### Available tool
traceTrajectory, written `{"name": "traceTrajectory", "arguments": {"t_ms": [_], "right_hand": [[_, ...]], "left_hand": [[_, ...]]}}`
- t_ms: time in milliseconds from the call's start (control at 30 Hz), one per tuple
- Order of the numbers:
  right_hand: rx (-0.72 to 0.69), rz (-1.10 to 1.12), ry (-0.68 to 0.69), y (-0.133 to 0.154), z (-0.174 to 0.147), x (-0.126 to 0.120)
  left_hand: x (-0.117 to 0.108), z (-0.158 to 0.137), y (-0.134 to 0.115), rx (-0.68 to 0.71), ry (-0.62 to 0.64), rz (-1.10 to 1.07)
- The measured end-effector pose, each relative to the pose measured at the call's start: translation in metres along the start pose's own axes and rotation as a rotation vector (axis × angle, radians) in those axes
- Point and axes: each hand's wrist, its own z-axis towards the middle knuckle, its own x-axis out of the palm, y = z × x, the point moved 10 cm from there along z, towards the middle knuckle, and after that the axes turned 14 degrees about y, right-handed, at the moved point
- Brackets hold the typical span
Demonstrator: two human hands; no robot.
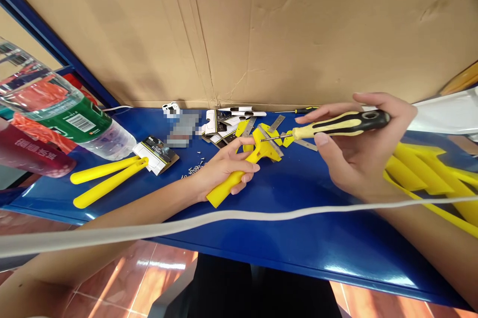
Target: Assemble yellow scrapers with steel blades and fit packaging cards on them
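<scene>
My left hand is wrapped round the handle of a yellow scraper, whose wide head with a metal blade points away to the upper right. In my right hand is a screwdriver with a cream and black handle, gripped between thumb and fingers. Its thin shaft reaches left, and the tip meets the scraper head near its neck. Whether a screw sits under the tip is too small to tell. Behind the scraper lie loose metal blades and yellow plates. Small screws and nuts are scattered left of my left hand.
Two yellow handles with a packaging card lie left. A water bottle and a red cup stand beyond. More yellow scraper parts are at right. A white cable crosses in front. Cardboard rises behind the blue table.
</scene>
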Motion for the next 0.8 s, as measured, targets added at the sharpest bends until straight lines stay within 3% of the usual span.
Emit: {"name": "traceTrajectory", "arguments": {"t_ms": [200,367,500,633,800], "right_hand": [[-0.028,0.044,0.036,0.000,-0.002,0.012],[-0.016,-0.026,-0.062,0.011,-0.001,0.008],[-0.113,-0.110,-0.143,0.019,-0.001,-0.006],[-0.111,-0.171,-0.163,0.009,-0.002,-0.011],[-0.044,-0.067,-0.114,-0.007,-0.004,-0.005]], "left_hand": [[-0.005,0.000,-0.003,0.028,-0.050,-0.060],[-0.007,0.001,0.000,0.025,-0.035,-0.066],[-0.003,0.001,0.003,-0.002,0.027,-0.027],[-0.002,0.001,0.003,-0.009,0.039,-0.012],[-0.003,0.001,0.003,0.008,0.038,-0.004]]}}
